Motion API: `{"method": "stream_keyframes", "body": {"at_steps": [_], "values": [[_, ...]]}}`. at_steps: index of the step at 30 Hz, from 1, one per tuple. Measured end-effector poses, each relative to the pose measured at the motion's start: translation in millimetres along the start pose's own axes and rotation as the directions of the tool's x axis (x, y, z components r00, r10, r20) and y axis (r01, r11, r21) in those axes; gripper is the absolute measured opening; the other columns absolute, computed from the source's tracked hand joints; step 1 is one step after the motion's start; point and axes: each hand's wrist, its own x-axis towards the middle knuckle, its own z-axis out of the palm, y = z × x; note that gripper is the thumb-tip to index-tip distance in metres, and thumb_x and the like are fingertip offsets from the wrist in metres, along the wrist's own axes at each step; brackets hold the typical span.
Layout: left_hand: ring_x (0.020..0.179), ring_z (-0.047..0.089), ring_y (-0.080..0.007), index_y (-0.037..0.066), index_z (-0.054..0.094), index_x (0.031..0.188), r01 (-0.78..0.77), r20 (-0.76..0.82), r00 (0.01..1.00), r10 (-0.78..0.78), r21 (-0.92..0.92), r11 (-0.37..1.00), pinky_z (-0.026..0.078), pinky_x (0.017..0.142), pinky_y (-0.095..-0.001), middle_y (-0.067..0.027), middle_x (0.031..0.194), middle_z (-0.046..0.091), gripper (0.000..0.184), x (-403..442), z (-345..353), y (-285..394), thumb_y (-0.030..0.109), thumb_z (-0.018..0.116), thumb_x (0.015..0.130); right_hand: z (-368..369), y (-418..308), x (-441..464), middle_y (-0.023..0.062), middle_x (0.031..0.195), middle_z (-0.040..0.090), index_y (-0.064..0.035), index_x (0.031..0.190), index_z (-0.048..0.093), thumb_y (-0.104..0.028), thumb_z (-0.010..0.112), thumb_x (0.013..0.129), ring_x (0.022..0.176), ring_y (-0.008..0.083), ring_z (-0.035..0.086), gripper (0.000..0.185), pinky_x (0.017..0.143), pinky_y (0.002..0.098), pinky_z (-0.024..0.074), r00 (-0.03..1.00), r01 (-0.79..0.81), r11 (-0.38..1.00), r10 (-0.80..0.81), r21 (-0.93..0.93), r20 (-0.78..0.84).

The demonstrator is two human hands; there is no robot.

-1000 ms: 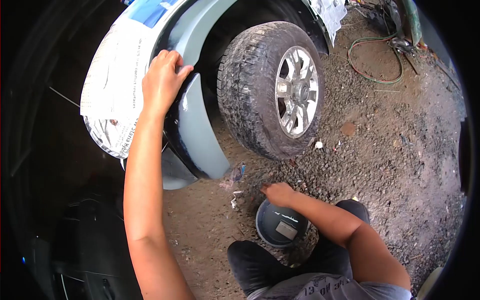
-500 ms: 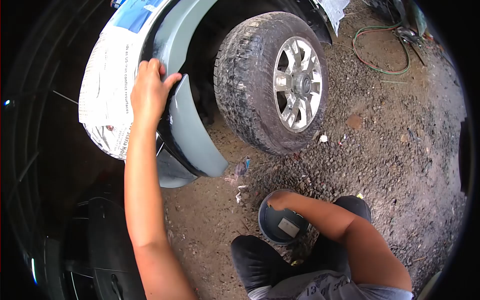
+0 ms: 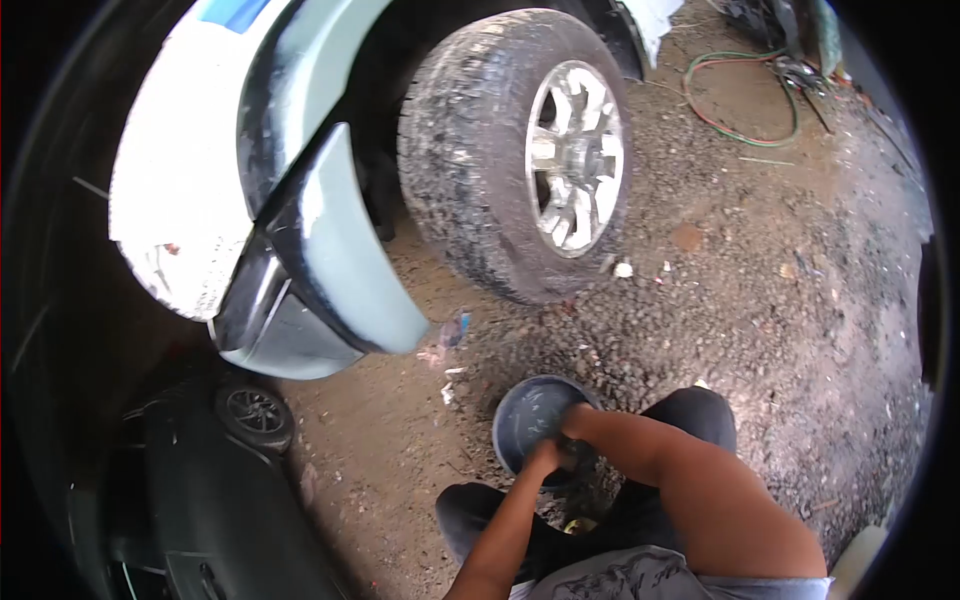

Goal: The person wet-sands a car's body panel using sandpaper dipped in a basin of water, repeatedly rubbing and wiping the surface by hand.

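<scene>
Both of my hands are inside a dark round basin (image 3: 520, 410) that stands on the ground between my knees. My left hand (image 3: 543, 456) reaches over its near rim, with a blurred greyish shape by its fingers. My right hand (image 3: 578, 420) is close to it, at the basin's right side. Motion blur and the hands themselves hide the fingers, so their grip does not show. Up and to the left is a car's grey-primed wheel arch trim (image 3: 355, 250), apart from both hands, beside a black bumper corner (image 3: 275, 320).
A large tyre (image 3: 470, 170) with a silver alloy wheel (image 3: 575, 160) stands in the arch. White paper masking (image 3: 180, 160) covers the bodywork. A dark car (image 3: 220, 490) is at lower left. Red and green hoses (image 3: 700, 110) lie on the gravel (image 3: 740, 330).
My left hand has left the grey trim and come down into the basin beside my right hand. The pale rectangular block seen in the basin is no longer visible. The view has shifted slightly.
</scene>
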Motion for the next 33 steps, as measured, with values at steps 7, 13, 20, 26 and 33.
{"method": "stream_keyframes", "body": {"at_steps": [7, 13, 20, 26, 33], "values": [[0.101, 0.069, -0.0263, 0.009, 0.058, 0.136, 0.221, 0.127, 0.973, -0.191, -0.742, 0.633, 0.057, 0.079, -0.0448, -0.0148, 0.119, 0.068, 0.054, 17.9, 2.7, 7.8, 0.050, 0.047, 0.103, -97.6, -40.9, -22.7, 0.0122, 0.122, 0.074, -0.0094, 0.116, 0.077, -0.017, 0.067, 0.090, 0.112, 0.0291, 0.072, 0.029, 0.086, 0.0460, 0.0601, 0.968, -0.224, 0.951, 0.243, 0.213, -0.065], [0.125, 0.056, -0.0228, 0.018, 0.056, 0.137, -0.055, -0.053, 0.998, -0.016, -0.908, -0.416, 0.045, 0.102, -0.0519, -0.0049, 0.130, 0.063, 0.061, -25.2, -44.6, 47.5, 0.065, 0.051, 0.097, -111.2, -63.2, -41.8, 0.0128, 0.116, 0.075, -0.0098, 0.109, 0.079, -0.017, 0.069, 0.087, 0.108, 0.0284, 0.073, 0.026, 0.081, 0.0456, 0.0605, 0.979, -0.159, 0.955, 0.184, 0.251, -0.083], [0.138, 0.046, -0.0249, 0.015, 0.052, 0.146, -0.063, -0.025, 0.963, -0.267, -0.989, -0.136, 0.039, 0.106, -0.0600, -0.0054, 0.138, 0.061, 0.074, 0.7, -15.6, 13.3, 0.071, 0.041, 0.099, -81.7, -36.4, -4.1, 0.0097, 0.116, 0.076, -0.0100, 0.111, 0.079, -0.018, 0.072, 0.084, 0.108, 0.0268, 0.073, 0.029, 0.078, 0.0490, 0.0602, 0.995, 0.102, 0.994, -0.102, 0.043, 0.007], [0.112, 0.064, -0.0477, -0.006, 0.062, 0.126, 0.022, -0.095, 0.994, -0.045, -0.227, 0.974, 0.049, 0.101, -0.0491, -0.0334, 0.114, 0.068, 0.058, 24.9, 8.0, 19.3, 0.045, 0.047, 0.102, -174.5, -32.4, -60.7, 0.0088, 0.118, 0.075, -0.0103, 0.111, 0.079, -0.017, 0.073, 0.083, 0.108, 0.0289, 0.073, 0.029, 0.076, 0.0484, 0.0601, 0.983, -0.119, 0.990, 0.128, 0.074, -0.128], [0.112, 0.067, -0.0358, -0.003, 0.061, 0.128, -0.086, -0.137, 0.991, -0.003, -0.636, 0.767, 0.047, 0.104, -0.0414, -0.0270, 0.117, 0.069, 0.047, 25.3, 8.3, 6.5, 0.007, 0.055, 0.083, -185.9, 1.6, -38.4, 0.0127, 0.120, 0.074, -0.0092, 0.114, 0.077, -0.016, 0.070, 0.088, 0.109, 0.0337, 0.072, 0.028, 0.079, 0.0507, 0.0610, 0.983, -0.105, 0.984, 0.124, 0.143, -0.134]]}}
